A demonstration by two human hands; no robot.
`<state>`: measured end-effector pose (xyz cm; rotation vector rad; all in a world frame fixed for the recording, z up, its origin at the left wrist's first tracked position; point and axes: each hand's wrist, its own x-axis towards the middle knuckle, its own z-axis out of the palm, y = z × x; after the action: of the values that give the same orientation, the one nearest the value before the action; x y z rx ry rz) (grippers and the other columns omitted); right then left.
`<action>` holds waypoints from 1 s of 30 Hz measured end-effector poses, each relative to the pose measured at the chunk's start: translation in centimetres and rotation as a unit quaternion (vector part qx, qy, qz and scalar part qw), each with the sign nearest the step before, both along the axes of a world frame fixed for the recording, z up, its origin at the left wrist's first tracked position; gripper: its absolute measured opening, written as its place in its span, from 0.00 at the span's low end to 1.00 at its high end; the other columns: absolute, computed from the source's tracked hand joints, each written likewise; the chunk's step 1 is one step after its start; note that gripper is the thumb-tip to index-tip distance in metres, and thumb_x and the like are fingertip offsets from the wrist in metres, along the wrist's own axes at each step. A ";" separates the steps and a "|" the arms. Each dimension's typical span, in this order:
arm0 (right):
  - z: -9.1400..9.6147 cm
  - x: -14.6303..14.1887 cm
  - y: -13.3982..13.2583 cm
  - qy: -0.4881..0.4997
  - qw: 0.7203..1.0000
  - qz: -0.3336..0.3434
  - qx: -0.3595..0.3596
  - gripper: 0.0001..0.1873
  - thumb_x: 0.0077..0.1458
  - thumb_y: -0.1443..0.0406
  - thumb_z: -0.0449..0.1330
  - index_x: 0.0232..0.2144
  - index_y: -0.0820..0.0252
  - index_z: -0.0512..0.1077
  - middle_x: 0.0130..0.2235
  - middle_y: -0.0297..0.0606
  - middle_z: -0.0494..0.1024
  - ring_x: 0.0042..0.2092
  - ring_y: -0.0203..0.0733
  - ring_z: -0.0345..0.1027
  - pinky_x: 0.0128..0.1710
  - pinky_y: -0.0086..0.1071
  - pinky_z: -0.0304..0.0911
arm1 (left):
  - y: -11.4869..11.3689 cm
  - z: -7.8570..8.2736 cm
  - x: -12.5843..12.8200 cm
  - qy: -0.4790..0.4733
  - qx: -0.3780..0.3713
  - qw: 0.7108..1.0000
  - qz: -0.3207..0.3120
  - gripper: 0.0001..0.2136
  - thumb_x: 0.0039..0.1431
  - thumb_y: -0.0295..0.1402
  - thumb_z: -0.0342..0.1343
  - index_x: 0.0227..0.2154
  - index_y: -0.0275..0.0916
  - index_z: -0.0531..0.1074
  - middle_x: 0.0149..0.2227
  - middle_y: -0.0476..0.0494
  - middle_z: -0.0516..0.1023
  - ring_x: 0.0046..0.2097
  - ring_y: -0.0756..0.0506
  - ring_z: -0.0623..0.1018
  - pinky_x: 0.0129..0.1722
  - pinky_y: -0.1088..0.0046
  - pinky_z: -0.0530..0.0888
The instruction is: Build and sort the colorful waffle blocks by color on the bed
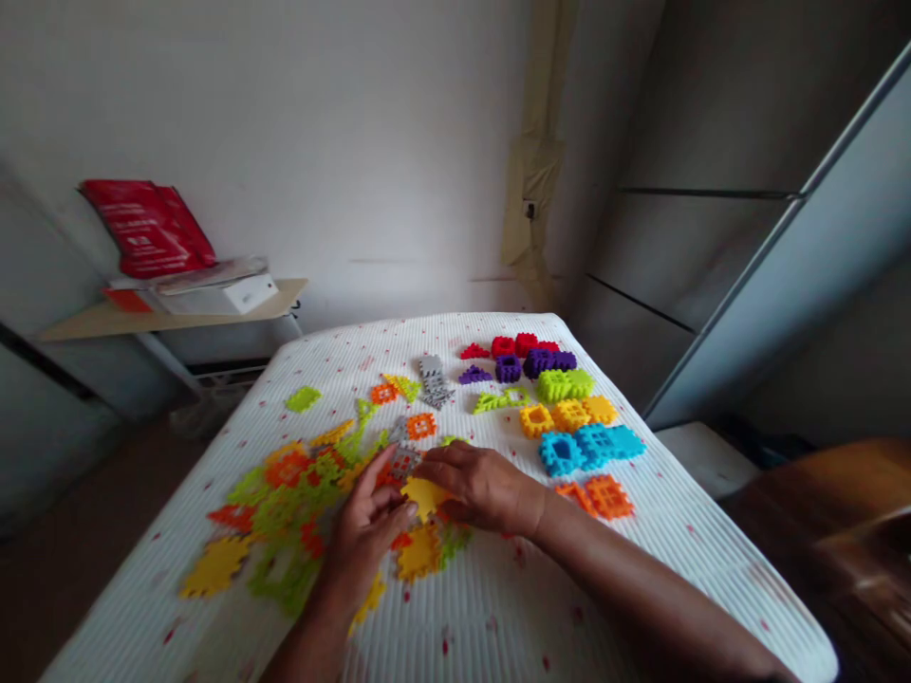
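Note:
Between my two hands is a yellow interlocking tile with notched edges. My right hand grips it from above with the fingers curled over its far side. My left hand pinches its left edge between thumb and fingers. Around and under my hands spreads a loose heap of green tiles, orange tiles and yellow tiles. Another yellow tile lies just below the held one. A grey tile is partly hidden behind my left fingers.
On the table's right are sorted groups: red pieces, purple pieces, green pieces, yellow pieces, blue pieces and orange pieces. Grey pieces lie near the middle. A side shelf carries a red bag.

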<state>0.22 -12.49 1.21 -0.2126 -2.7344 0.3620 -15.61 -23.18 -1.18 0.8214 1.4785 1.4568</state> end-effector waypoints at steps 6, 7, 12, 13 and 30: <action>1.4 2.0 1.1 -0.008 0.999 -0.024 0.032 0.31 0.51 0.65 0.61 0.56 0.65 0.60 0.51 0.49 0.70 0.50 0.46 0.64 0.48 0.37 0.63 | -0.2 0.9 1.2 0.037 0.003 0.999 0.015 0.41 0.43 0.42 0.63 0.61 0.48 0.52 0.30 0.50 0.76 0.35 0.47 0.76 0.33 0.77 0.72; 1.9 3.2 1.8 0.004 0.999 -0.047 0.028 0.31 0.51 0.64 0.62 0.56 0.65 0.60 0.51 0.48 0.70 0.50 0.46 0.64 0.48 0.37 0.63 | -0.2 1.1 1.2 0.048 0.005 0.999 0.024 0.41 0.42 0.43 0.63 0.61 0.48 0.53 0.33 0.48 0.77 0.38 0.46 0.77 0.36 0.76 0.73; 4.0 12.2 7.4 0.054 0.970 -0.236 0.010 0.31 0.46 0.66 0.64 0.53 0.60 0.64 0.48 0.46 0.73 0.43 0.43 0.69 0.42 0.35 0.65 | -0.1 1.0 0.2 0.056 0.007 0.996 0.066 0.40 0.41 0.45 0.64 0.59 0.49 0.56 0.37 0.48 0.78 0.44 0.44 0.76 0.40 0.76 0.74; 4.1 14.2 8.6 0.052 0.961 -0.272 0.009 0.30 0.45 0.67 0.65 0.52 0.60 0.65 0.47 0.45 0.74 0.41 0.42 0.70 0.41 0.35 0.65 | -0.1 0.8 -0.1 0.054 0.006 0.996 0.071 0.39 0.41 0.46 0.64 0.58 0.49 0.57 0.36 0.48 0.78 0.44 0.44 0.76 0.39 0.76 0.74; -0.4 22.6 14.8 -0.067 0.922 -0.375 -0.071 0.28 0.41 0.71 0.64 0.49 0.62 0.70 0.45 0.44 0.76 0.38 0.39 0.71 0.40 0.32 0.66 | 0.5 -0.9 -1.2 0.068 -0.030 0.994 0.085 0.38 0.41 0.50 0.62 0.57 0.47 0.60 0.39 0.45 0.78 0.47 0.39 0.75 0.34 0.74 0.77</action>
<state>22.77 2.32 0.80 -1.3080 -2.5008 0.3237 -16.83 -22.70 -2.10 0.7866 1.7231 1.4967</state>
